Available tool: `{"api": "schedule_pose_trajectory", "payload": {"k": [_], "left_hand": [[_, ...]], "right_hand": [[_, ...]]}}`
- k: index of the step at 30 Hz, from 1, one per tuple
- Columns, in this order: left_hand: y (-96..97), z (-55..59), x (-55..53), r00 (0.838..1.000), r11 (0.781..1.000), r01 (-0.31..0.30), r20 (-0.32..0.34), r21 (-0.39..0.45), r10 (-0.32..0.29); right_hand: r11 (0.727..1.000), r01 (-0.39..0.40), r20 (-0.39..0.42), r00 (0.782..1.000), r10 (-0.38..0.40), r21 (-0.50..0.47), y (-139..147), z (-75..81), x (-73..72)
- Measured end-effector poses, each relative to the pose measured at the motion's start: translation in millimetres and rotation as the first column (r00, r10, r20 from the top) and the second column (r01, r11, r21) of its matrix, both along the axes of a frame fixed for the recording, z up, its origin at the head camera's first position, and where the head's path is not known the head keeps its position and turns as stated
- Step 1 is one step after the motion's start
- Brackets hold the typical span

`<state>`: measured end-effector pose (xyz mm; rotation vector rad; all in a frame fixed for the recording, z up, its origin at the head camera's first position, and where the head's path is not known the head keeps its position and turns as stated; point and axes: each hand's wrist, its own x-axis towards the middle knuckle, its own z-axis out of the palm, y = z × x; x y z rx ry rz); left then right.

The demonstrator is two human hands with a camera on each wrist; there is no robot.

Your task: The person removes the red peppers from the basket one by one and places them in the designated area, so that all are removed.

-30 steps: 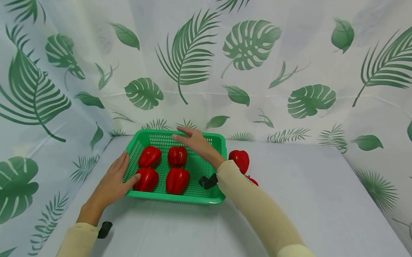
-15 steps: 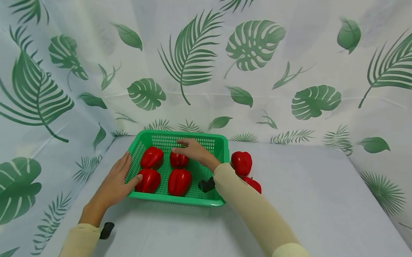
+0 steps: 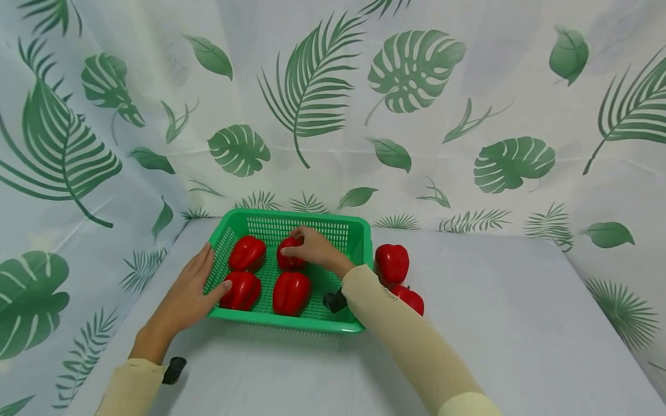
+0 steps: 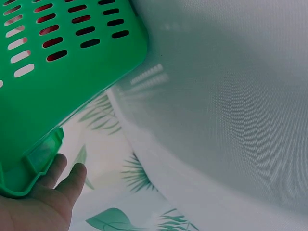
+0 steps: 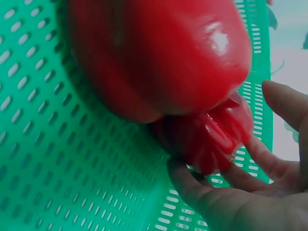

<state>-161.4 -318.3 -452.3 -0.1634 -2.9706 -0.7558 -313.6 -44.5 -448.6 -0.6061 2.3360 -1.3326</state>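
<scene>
A green slotted plastic basket point(image 3: 296, 323) holds several red bell peppers. My right hand point(image 3: 316, 249) reaches in and grips the back-middle bell pepper point(image 3: 285, 261), thumb on one side and fingers on the other. In the right wrist view that pepper point(image 5: 211, 139) sits between the thumb and fingers, partly behind a nearer pepper point(image 5: 163, 53). At the basket's left side my left hand point(image 3: 185, 294) rests along the rim, its thumb over the front-left pepper point(image 3: 242, 292). Two of its fingers point(image 4: 73, 183) extend straight beside the rim in the left wrist view.
Two more red bell peppers, one behind point(image 3: 391, 263) and one in front point(image 3: 409, 299), lie on the white table point(image 3: 500, 312) just right of the basket, near my right sleeve. A leaf-printed cloth point(image 3: 326, 79) stands behind and on both sides.
My right hand has lowered from above the basket's back rim onto the back-middle bell pepper, its fingers closing round it. The left hand stays at the basket's left rim.
</scene>
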Motion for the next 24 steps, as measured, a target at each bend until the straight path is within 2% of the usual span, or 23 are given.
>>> {"api": "schedule_pose_trajectory", "payload": {"k": [8,19,24], "left_hand": [[0.4,0.0,0.5,1.000,1.000,0.006,-0.009,0.000,-0.006],[1.5,1.2,0.3,1.000,1.000,0.005,-0.024,-0.001,-0.005],[0.7,0.2,0.4,1.000,1.000,0.007,-0.019,0.003,-0.007]], "right_hand": [[0.997,0.049,-0.057,0.997,-0.046,0.055,-1,-4.3,0.0],[0.998,0.057,0.022,0.998,-0.056,-0.035,7,3.4,-0.8],[0.995,0.052,0.043,0.998,-0.049,-0.088,12,11.9,-1.9]]}}
